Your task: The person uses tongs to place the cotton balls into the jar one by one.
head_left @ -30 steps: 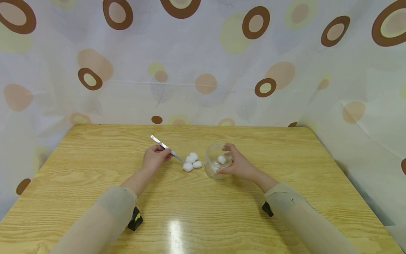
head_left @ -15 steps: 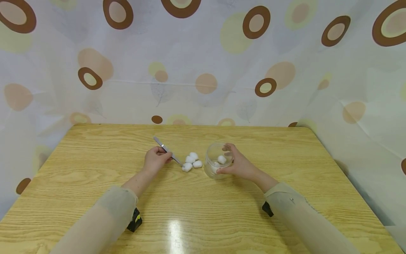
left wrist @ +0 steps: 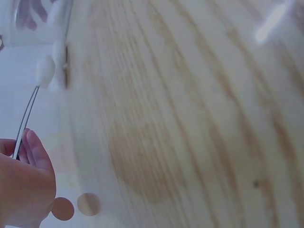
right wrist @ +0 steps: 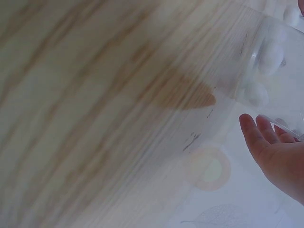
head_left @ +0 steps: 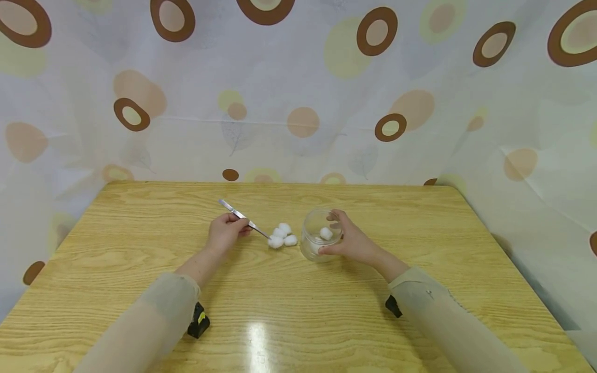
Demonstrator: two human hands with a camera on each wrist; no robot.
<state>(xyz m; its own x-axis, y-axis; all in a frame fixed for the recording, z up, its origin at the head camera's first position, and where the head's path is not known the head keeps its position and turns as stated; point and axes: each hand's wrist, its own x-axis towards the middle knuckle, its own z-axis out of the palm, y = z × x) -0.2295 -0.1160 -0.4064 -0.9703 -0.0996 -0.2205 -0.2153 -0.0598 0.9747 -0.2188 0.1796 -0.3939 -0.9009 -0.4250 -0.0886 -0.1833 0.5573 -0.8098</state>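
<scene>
In the head view my left hand [head_left: 225, 234] pinches metal tweezers [head_left: 238, 213] along the middle, the back end pointing up and left. The tweezers' tips meet the nearest white cotton ball [head_left: 275, 242]; in the left wrist view that cotton ball [left wrist: 46, 71] sits right at the tips. Whether it is off the table I cannot tell. Several more cotton balls [head_left: 290, 240] lie bunched against it. My right hand [head_left: 352, 242] grips a clear round jar [head_left: 309, 252] from the right, thumb in front, fingers behind. Inside the jar, cotton balls [head_left: 326, 233] show through the wall.
The wooden table [head_left: 298, 311] has a patterned curtain [head_left: 298, 77] behind it and at the sides. A black wrist device [head_left: 199, 321] sits under the left sleeve, and another black device [head_left: 393, 306] under the right.
The tweezers' tips shifted left off the near cotton ball's top, then came back onto it. That ball now sits slightly farther back, closer against the others. Right hand and jar stayed put.
</scene>
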